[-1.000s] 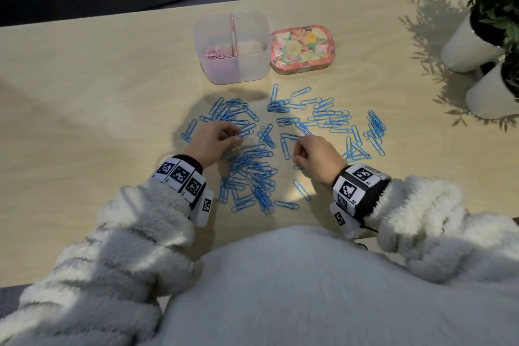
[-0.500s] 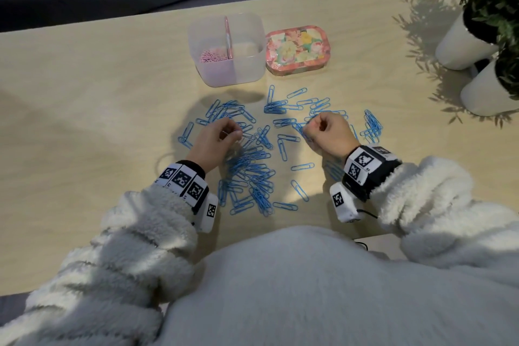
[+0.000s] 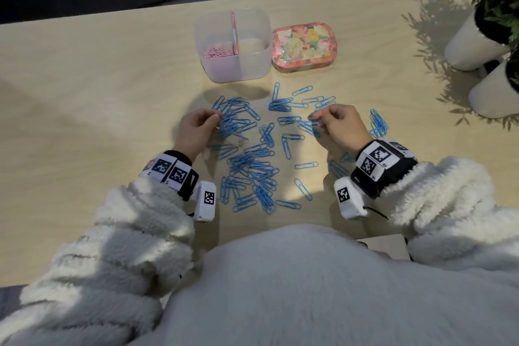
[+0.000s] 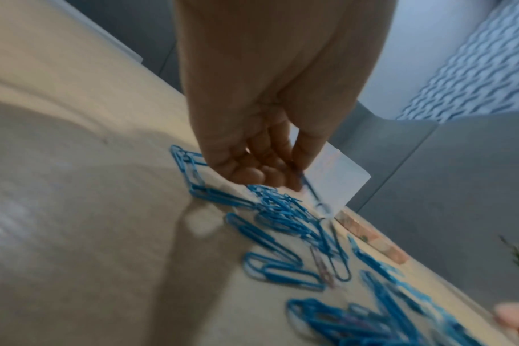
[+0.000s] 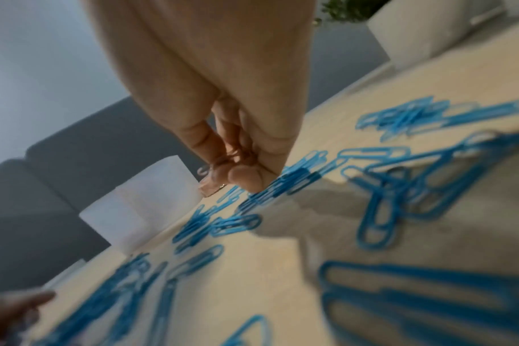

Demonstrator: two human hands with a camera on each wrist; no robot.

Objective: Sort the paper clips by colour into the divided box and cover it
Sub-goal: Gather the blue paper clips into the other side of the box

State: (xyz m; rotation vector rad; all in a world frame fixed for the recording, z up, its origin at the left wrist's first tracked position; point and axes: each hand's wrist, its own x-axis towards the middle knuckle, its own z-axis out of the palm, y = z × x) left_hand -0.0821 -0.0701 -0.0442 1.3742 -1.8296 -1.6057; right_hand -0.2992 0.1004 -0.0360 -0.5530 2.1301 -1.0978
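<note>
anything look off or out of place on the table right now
One stray pink clip lies among the blue clips beside the left hand; the other pink ones are in the divided box. Its lid sits alongside, off.

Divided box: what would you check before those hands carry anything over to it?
1. Translucent plastic divided box uncovered: ok.
2. Floral-patterned lid beside the box, clear of its opening: ok.
3. Pink paper clips all in the left compartment: ok.
4. Right hand pinching a small paper clip: ok; its colour: cannot tell.
5. Left hand holding a clip: cannot tell, blurred.
6. Table free of pink clips: not ok; a stray pink clip lies among the blue paper clips.
</note>
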